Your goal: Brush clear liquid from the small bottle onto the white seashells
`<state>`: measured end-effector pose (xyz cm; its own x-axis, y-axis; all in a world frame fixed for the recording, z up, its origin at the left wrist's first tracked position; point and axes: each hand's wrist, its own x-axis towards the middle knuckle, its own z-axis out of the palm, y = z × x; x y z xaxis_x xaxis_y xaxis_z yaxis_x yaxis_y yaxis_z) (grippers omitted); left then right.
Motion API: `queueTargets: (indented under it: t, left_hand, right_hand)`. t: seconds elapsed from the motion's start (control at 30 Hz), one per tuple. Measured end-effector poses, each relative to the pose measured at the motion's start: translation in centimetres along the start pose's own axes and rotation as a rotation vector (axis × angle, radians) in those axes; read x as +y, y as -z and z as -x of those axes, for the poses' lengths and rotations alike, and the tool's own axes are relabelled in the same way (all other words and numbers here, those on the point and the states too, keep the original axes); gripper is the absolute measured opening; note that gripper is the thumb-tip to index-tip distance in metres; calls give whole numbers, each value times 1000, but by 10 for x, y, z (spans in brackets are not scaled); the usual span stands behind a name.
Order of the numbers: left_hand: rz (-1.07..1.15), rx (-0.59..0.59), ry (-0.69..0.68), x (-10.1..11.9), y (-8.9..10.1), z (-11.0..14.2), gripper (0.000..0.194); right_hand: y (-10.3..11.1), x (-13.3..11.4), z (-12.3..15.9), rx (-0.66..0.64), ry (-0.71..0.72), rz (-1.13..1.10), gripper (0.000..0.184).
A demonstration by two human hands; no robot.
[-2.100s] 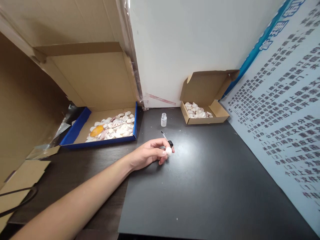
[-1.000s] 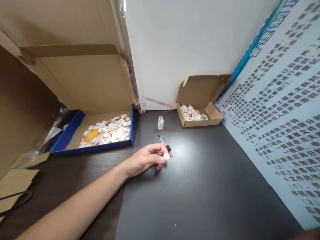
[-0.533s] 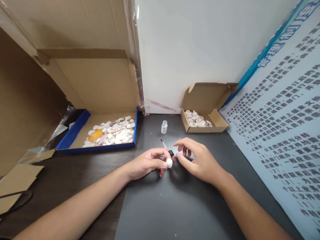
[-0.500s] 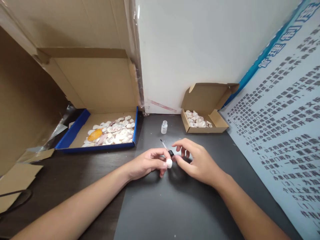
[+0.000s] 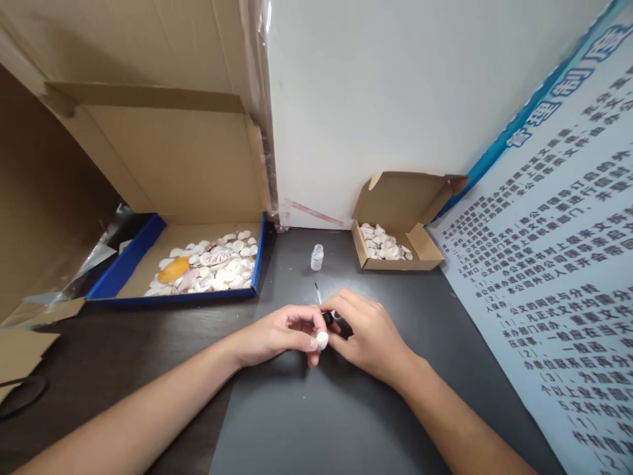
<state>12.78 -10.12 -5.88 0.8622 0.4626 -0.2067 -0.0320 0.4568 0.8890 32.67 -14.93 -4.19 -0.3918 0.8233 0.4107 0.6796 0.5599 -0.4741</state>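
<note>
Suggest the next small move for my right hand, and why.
Probably close the right hand gently on the black brush cap: its fingers are right at the cap, though their grip is unclear, and the left hand is busy pinching the white shell.

L hand (image 5: 311,333) pinching, R hand (image 5: 341,316) curled beside it, both forearms angled inward.

Perhaps an office: printed Chinese rules on a poster (image 5: 558,264) stand beside a dark desk (image 5: 306,422).
</note>
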Motion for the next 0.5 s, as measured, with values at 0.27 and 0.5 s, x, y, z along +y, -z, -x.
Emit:
queueTargets:
  t: [0.27,0.5]
  left_hand:
    - [7,8,3,3,-2,-1,25]
    - [90,1,37,4,-5,-4,27]
  right_hand:
    - [3,1,5,-8,10,13,7]
    - [4,10,7,120,20,70,11]
